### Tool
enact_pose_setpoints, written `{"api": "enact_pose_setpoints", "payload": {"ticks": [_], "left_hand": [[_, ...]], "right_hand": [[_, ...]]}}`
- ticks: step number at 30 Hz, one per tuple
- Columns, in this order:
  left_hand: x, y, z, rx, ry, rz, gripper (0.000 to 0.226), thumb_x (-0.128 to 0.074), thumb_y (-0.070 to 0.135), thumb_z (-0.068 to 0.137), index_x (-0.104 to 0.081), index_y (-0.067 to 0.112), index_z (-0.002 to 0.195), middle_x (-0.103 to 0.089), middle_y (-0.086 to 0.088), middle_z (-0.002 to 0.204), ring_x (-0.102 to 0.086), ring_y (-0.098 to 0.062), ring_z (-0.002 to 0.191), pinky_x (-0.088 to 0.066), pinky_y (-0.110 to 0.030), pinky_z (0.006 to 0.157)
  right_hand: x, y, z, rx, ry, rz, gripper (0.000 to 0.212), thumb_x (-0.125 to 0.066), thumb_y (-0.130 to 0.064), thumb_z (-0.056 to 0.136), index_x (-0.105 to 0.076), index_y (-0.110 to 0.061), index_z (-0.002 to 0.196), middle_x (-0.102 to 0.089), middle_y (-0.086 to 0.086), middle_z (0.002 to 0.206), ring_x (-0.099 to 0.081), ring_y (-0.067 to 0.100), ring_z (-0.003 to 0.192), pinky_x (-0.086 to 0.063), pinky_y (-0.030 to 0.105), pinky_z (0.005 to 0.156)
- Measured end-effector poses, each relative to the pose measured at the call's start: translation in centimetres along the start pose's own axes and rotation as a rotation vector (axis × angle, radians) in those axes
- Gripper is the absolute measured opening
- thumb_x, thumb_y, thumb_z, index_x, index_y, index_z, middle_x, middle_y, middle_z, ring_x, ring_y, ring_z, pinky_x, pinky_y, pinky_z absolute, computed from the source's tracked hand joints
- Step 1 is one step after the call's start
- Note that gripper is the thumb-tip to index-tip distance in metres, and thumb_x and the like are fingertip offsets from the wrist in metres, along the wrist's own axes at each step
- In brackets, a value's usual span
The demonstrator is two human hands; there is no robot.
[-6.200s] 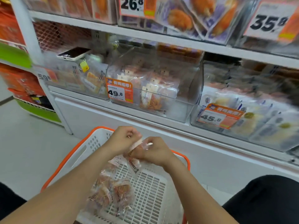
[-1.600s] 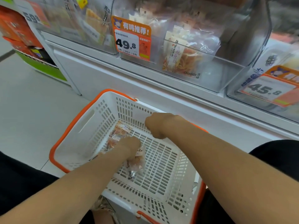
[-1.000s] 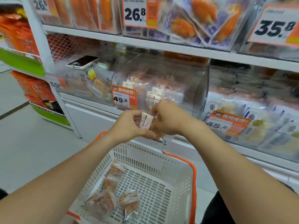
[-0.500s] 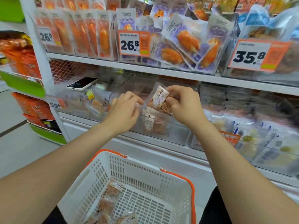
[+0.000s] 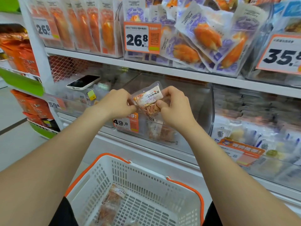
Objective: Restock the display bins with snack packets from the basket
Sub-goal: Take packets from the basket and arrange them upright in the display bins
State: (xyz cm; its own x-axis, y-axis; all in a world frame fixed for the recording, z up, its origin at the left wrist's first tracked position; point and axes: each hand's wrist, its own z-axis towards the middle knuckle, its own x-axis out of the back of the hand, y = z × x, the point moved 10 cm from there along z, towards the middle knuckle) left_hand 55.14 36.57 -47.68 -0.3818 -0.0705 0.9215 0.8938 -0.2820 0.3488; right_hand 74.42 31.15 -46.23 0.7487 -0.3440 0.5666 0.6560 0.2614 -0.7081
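White shelving is carrying a clear display bin (image 5: 202, 111) on the middle shelf with a 49.8 price tag (image 5: 126, 123) hanging on its front. A phone (image 5: 83, 81) is lying over the bin to its left, and the orange-rimmed basket (image 5: 104, 156) is sitting below you with more packets (image 5: 112, 203) lying in its left part. You are reaching both arms forward, holding one snack packet (image 5: 149, 99) upright just above the bin's open front, your left grip (image 5: 116, 103) pinching its left edge and your right grip (image 5: 175, 110) curling round its right side, thumb on the front.
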Motion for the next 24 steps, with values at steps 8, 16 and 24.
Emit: {"api": "enact_pose_setpoints", "payload": {"ticks": [8, 16, 24], "left_hand": [[-0.8, -0.8, -0.3, -0.031, -0.171, 0.010, 0.036, -0.043, 0.007, 0.100, -0.070, 0.024, 0.116, -0.073, -0.007, 0.095, -0.059, -0.013, 0.080, -0.043, -0.026, 0.061], [-1.7, -2.8, 0.1, 0.107, -0.267, -0.111, 0.038, -0.049, 0.012, 0.098, -0.036, 0.026, 0.130, -0.070, -0.020, 0.110, -0.067, -0.035, 0.101, -0.057, -0.058, 0.088], [-1.5, -4.2, -0.3, 0.209, -0.297, -0.273, 0.047, -0.043, 0.011, 0.092, -0.034, 0.028, 0.136, -0.067, -0.017, 0.117, -0.068, -0.034, 0.107, -0.056, -0.056, 0.097]], "right_hand": [[0.1, 0.0, 0.5, -0.036, 0.060, 0.074, 0.010, -0.060, -0.010, 0.099, -0.052, -0.017, 0.101, -0.062, -0.012, 0.094, -0.059, 0.007, 0.089, -0.042, 0.012, 0.060], [-1.8, -0.9, 0.7, 0.026, -0.020, 0.045, 0.013, -0.064, -0.012, 0.096, -0.055, -0.021, 0.097, -0.061, -0.016, 0.092, -0.058, 0.018, 0.097, -0.047, 0.037, 0.075], [-3.7, -1.9, 1.5, 0.112, -0.075, -0.064, 0.014, -0.071, -0.019, 0.088, -0.065, -0.030, 0.093, -0.070, -0.013, 0.085, -0.064, 0.023, 0.092, -0.054, 0.046, 0.087]]}}
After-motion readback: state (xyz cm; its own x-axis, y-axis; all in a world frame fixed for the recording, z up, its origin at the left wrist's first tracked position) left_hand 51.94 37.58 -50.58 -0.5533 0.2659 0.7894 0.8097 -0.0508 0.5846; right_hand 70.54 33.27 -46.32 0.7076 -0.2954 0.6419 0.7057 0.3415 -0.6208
